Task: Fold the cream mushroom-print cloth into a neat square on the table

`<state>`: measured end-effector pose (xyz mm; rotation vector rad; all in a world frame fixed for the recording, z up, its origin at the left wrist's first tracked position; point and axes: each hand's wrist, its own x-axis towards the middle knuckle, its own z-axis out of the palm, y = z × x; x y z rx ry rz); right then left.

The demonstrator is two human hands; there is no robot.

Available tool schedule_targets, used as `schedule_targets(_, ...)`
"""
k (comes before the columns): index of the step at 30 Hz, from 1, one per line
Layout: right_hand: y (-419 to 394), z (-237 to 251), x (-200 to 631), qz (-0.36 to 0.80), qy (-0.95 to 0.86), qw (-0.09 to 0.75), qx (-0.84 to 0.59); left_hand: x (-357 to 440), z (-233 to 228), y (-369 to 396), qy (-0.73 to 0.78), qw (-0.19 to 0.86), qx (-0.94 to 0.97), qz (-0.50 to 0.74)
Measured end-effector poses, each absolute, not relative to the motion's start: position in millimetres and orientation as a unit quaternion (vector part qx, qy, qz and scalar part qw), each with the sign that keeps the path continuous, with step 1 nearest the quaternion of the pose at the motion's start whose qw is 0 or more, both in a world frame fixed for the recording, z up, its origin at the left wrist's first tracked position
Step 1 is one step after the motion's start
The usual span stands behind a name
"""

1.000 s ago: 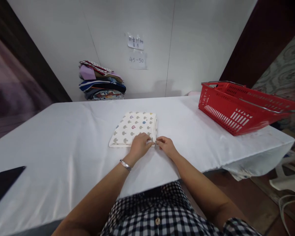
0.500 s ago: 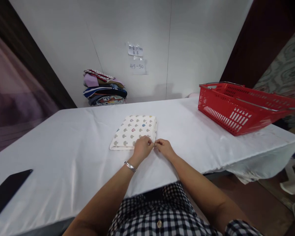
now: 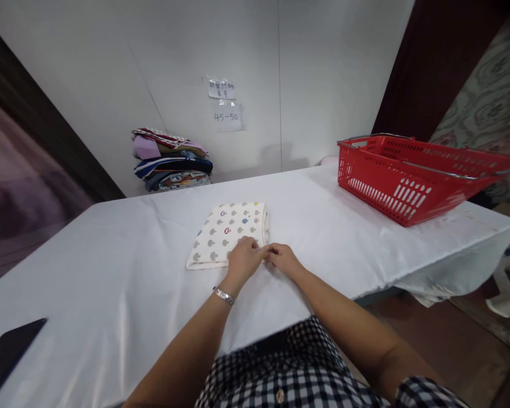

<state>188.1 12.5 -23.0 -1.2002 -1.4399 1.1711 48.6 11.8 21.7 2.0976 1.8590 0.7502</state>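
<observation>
Head camera has tipped and swung a little over the last second: the wall notes, the stack and the basket all sit differently in the picture, yet my hands have hardly moved. My left hand point(image 3: 243, 259) still rests curled on the near right corner of the small folded cream cloth with grey and coloured mushroom prints point(image 3: 228, 233), fingertips pinched on its edge, and my right hand point(image 3: 283, 259) meets it there, thumb and forefinger closed on the same corner. How much fabric each pinch holds I cannot tell. The cloth lies flat in a neat rectangle on the white satin-covered table point(image 3: 110, 272), in the same spot as before, so I judge I am only squaring off the last corner of a fold that is nearly done. At the back wall sits a stack of folded colourful clothes point(image 3: 170, 159); the red plastic shopping basket point(image 3: 408, 175) stands well apart at the right.
</observation>
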Motion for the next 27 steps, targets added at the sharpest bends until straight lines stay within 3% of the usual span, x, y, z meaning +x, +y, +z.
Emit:
schedule_targets(5, 11.2, -23.0, 189.4, 0.460, -0.599, 0.438, -0.488, 51.9, 28.4, 19.9, 0.673, 0.130, 0.695, 0.218)
schedule_targets(11, 11.2, -23.3, 189.2, 0.477, -0.580, 0.449, -0.485, 46.3, 24.8, 18.8, 0.667, 0.151, 0.682, 0.260)
schedule_targets(15, 18.7, -15.1, 188.2, 0.361, -0.613, 0.488, -0.505, 45.2, 21.9, 17.6, 0.659, 0.153, 0.686, 0.269)
schedule_targets(19, 24.6, -5.1, 184.0, 0.278, -0.673, 0.435, -0.530, 44.1, 18.4, 16.8, 0.649, 0.151, 0.691, 0.279)
schedule_targets(22, 22.4, -4.7, 179.8, 0.284, -0.677, 0.390, -0.556, 41.1, 14.2, 16.4, 0.632, 0.161, 0.701, 0.290)
schedule_targets(27, 15.5, -10.9, 177.4, 0.305, -0.660, 0.401, -0.558, 35.8, 9.6, 16.8, 0.586, 0.181, 0.713, 0.340)
